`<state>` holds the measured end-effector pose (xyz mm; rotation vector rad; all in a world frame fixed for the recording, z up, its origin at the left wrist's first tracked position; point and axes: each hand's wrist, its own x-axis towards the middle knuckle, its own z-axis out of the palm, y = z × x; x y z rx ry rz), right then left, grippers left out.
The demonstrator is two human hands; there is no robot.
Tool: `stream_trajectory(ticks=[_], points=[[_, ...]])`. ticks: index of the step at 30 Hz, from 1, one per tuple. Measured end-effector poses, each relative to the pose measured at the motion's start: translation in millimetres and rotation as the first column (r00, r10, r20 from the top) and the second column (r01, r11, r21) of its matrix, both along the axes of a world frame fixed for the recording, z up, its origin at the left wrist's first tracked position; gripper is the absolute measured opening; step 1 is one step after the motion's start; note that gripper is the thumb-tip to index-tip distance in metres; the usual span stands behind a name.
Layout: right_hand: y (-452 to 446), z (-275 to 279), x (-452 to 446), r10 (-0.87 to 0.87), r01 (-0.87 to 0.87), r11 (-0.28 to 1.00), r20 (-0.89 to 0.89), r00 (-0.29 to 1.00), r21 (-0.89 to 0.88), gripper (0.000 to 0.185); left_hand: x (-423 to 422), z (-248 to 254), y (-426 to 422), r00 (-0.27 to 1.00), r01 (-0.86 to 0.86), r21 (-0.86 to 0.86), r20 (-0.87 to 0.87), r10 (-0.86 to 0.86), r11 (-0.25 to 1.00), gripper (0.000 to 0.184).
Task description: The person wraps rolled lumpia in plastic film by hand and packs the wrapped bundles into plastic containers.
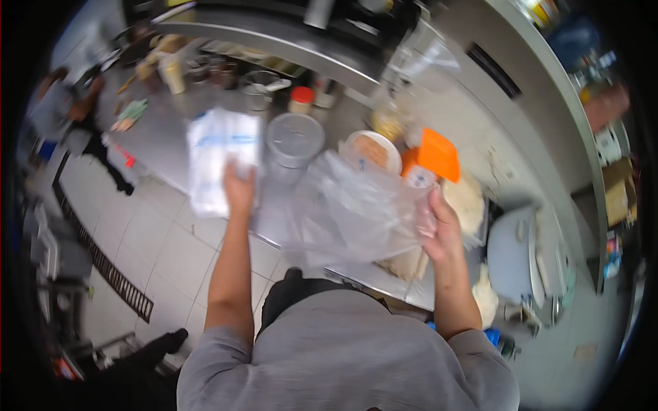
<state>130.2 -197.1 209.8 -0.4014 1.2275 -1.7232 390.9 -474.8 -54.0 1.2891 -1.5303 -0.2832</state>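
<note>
A white stack of folded plastic bags (211, 147) with blue print lies over the front edge of the steel counter. My left hand (240, 183) rests on its lower right part, blurred, so its fingers are hard to read. My right hand (442, 222) pinches the right end of a translucent plastic bag (349, 205), which hangs loosely over the counter edge. Just behind the bag are a round clear-lidded container (295, 139), a white tub of light orange food (373, 149) and an orange container (439, 154).
A red-lidded jar (301, 100) and a clear jug (258, 92) stand at the counter's (161, 123) back. A large grey bin (514, 253) is at the right. Another person (55, 109) stands at the far left. Dark-clothed legs (147, 353) show at lower left.
</note>
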Motion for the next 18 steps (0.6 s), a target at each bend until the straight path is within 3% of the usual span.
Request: stream_trajectory(ticks=[2, 4, 5, 6, 8, 10, 12, 14, 16, 18], points=[[58.1, 6.3, -38.7, -0.167, 0.176, 0.98, -0.1, 0.981, 0.092, 0.017, -17.7, 91.5, 36.0, 0.969, -0.038, -0.089, -0.245, 0.015, 0.995, 0.032], [107.2, 7.6, -54.9, -0.297, 0.321, 0.94, -0.18, 0.938, 0.12, 0.016, -53.2, 140.0, 86.9, 0.763, 0.466, -0.004, -0.505, -0.404, 0.885, 0.032], [125.2, 8.1, -60.7, -0.342, 0.368, 0.924, -0.21, 0.916, 0.101, 0.014, -78.1, 159.5, 121.9, 0.46, 0.796, -0.004, -0.645, -0.61, 0.605, 0.03], [142.7, 8.3, -63.2, -0.375, 0.404, 0.911, -0.241, 0.895, 0.081, 0.013, -104.5, 173.6, 158.6, 0.194, 0.956, -0.046, -0.644, -0.74, 0.29, 0.035], [148.4, 3.4, -40.8, -0.404, 0.442, 0.895, -0.315, 0.859, 0.059, 0.011, -159.1, 201.0, 245.2, -0.102, 0.995, -0.065, -0.615, -0.782, -0.079, 0.055], [165.0, -9.9, -42.2, -0.43, 0.469, 0.883, -0.36, 0.828, 0.025, 0.011, -198.0, 186.7, 288.9, -0.151, 0.946, 0.141, -0.609, -0.779, -0.293, 0.058], [190.9, -18.8, -59.2, -0.499, 0.552, 0.834, -0.436, 0.749, -0.006, 0.012, -226.0, 142.6, 275.4, -0.111, 0.941, 0.197, -0.589, -0.8, -0.275, 0.055], [248.3, -25.5, -104.3, -0.542, 0.63, 0.777, -0.485, 0.686, 0.022, 0.011, -247.2, 143.7, 271.3, -0.063, 0.917, 0.247, -0.687, -0.724, -0.314, 0.049], [258.3, -21.2, -110.2, -0.498, 0.588, 0.807, -0.471, 0.728, 0.057, 0.012, -255.3, 172.7, 288.5, 0.038, 0.874, 0.265, -0.874, -0.485, -0.408, 0.038], [238.4, -29.1, -99.5, -0.413, 0.495, 0.863, -0.421, 0.807, 0.101, 0.013, -286.4, 148.0, 344.7, -0.047, 0.936, 0.215, -0.711, -0.701, -0.28, 0.025]])
